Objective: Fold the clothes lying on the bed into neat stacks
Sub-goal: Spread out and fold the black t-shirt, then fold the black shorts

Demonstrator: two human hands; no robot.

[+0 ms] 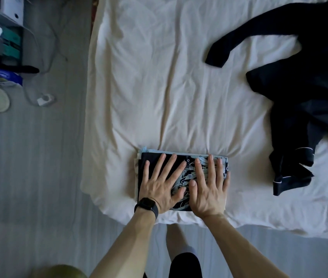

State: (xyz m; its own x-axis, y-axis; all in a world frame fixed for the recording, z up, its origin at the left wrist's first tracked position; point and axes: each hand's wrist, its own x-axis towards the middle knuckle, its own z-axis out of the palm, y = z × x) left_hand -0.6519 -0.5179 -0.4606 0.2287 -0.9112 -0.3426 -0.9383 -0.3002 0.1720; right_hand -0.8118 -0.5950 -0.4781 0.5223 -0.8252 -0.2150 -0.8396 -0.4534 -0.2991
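Head view showed our left hand and right hand flat, grip released, fingers spread, pressing the folded stack at the near edge of the bed. We judged the dark garment, well apart to the right, soft, light and limp: best pinched at its shoulders.

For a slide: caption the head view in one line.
Left hand and right hand press a folded stack flat on the bed; dark clothes lie unfolded alongside.

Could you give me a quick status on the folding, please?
Left hand and right hand flat on the stack. Dark clothes unfolded, far right. Nothing blocking.
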